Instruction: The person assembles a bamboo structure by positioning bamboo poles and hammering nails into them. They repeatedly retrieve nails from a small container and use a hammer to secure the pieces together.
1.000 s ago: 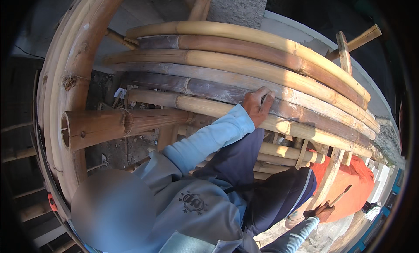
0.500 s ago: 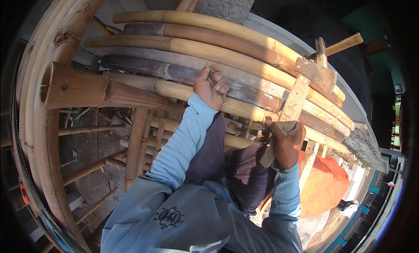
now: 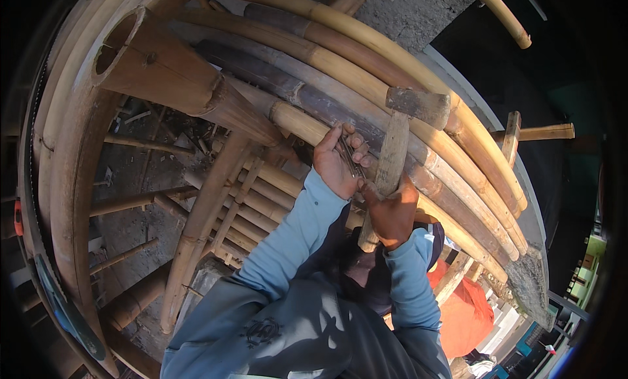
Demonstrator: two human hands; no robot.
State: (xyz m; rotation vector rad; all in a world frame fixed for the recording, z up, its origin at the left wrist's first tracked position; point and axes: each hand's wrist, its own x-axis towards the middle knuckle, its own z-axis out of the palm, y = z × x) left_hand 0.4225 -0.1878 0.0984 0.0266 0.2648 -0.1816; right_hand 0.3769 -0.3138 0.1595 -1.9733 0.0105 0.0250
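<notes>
My left hand (image 3: pixel 332 168) is palm up with its fingers curled around several thin nails (image 3: pixel 348 155). The fingers are looser than a fist, and the nails lie across them. Close beside it, my right hand (image 3: pixel 396 212) grips a hammer (image 3: pixel 392 146) by its flat wooden handle, the blocky head pointing away from me. The right thumb and fingertips reach to the lower ends of the nails; whether they pinch one I cannot tell. Both hands are above a row of bamboo poles (image 3: pixel 353 84) laid side by side, and the hammer head is over the middle poles.
A thick hollow bamboo post (image 3: pixel 163 68) juts in at the left, near my left forearm. Upright bamboo (image 3: pixel 203 228) and a lower rack of poles (image 3: pixel 271 196) stand below. An orange cloth (image 3: pixel 464 313) lies at the lower right. Crossed wooden pieces (image 3: pixel 513 133) stick out at the right.
My right hand has brought the hammer left, up against my left hand. The left fingers have loosened around the nails. The whole view has turned and shifted.
</notes>
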